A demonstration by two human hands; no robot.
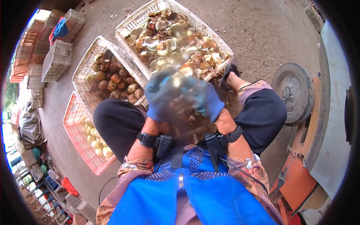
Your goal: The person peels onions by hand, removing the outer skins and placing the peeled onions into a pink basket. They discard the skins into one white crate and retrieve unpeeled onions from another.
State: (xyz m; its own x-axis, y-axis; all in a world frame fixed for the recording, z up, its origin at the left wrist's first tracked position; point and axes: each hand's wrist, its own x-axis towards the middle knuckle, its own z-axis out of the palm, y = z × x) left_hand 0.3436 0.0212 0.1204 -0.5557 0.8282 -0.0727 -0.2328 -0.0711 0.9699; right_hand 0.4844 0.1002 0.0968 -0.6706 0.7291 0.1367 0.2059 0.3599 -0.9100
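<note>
My left hand (159,96) and my right hand (207,98), both in blue gloves, are held together above my lap, blurred by motion. Between them sits a pale round fruit (182,80) with its husk partly off; both hands seem to grip it. Just beyond the hands stands a white crate (129,23) full of pale and brown husk pieces. Left of it a second white crate (83,63) holds several brown unpeeled fruits. A red crate (75,135) by my left knee contains pale peeled fruits (98,144).
Stacks of white and red crates (52,48) stand at the far left on the concrete floor. A small wheel (295,92) and an orange machine part (300,180) sit close on my right. Bags and more crates lie along the lower left.
</note>
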